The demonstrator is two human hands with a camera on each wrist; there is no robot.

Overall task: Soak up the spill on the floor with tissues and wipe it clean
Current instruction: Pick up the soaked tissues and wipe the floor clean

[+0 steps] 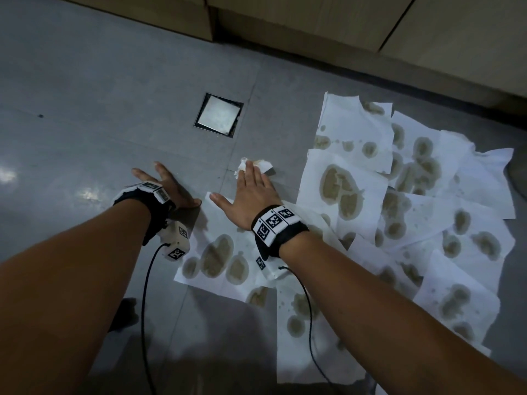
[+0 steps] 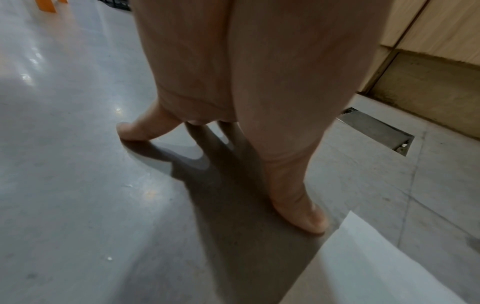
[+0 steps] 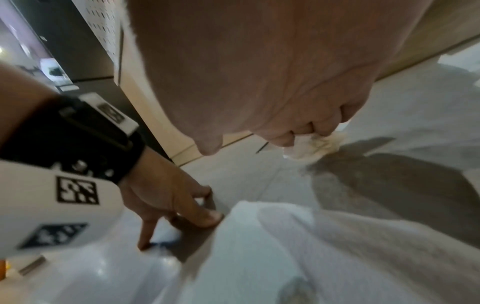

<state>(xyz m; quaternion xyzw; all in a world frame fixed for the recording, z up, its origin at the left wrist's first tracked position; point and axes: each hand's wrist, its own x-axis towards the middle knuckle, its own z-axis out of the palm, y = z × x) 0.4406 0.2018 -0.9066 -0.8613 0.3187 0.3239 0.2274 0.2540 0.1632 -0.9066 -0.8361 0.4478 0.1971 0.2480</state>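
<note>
Several white tissues lie spread over the grey floor on the right, blotched with brown wet stains. My right hand reaches over the left edge of them. In the right wrist view its fingers curl round a crumpled, stained tissue wad and press it on the floor. The wad pokes out past the fingertips. My left hand rests on bare floor to the left, fingers spread and holding nothing. A tissue corner lies beside its thumb.
A square metal floor drain cover sits in the tiles beyond the hands. Light wooden cabinet fronts run along the far edge. Black cables hang from both wrist cameras. Bare grey floor extends to the left.
</note>
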